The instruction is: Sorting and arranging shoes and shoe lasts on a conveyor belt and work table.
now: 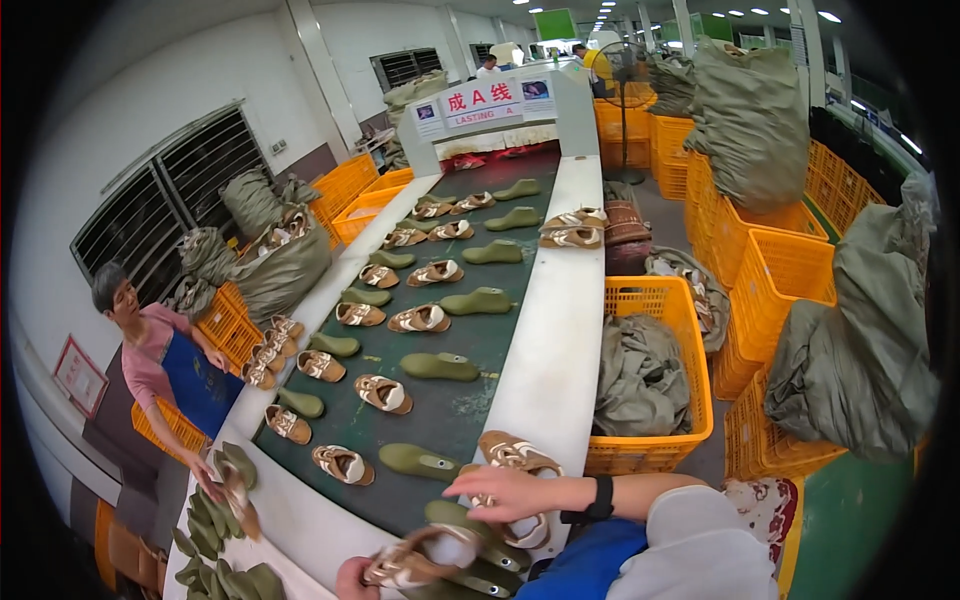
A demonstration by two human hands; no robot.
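Shoe (pixel 400 563), brown and white, at bottom centre, near lower end of conveyor belt (pixel 460 410) bearing more shoes (pixel 420 318) and green lasts (pixel 440 367). Crowding there, plus hurried reach, could topple neighbours. Orange crate (pixel 701 390), right of centre, holds grey-green sacking (pixel 645 375). Left hand (pixel 357 580) seems closed on shoe's toe; right hand (pixel 508 492) bent low over second shoe (pixel 535 532), grip can't be told.

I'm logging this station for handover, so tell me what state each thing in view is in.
Left hand: closed on brown-and-white shoe
Brown-and-white shoe: tilted, motion-blurred
Right hand: fingers extended; grip unclear
Black wristband: fastened on right wrist
Conveyor belt: loaded; motion unclear
Belt shoes: spread in rows
Green lasts: lying on the belt
Nearest orange crate: open-topped, sacking inside
Fan: standing; running unclear
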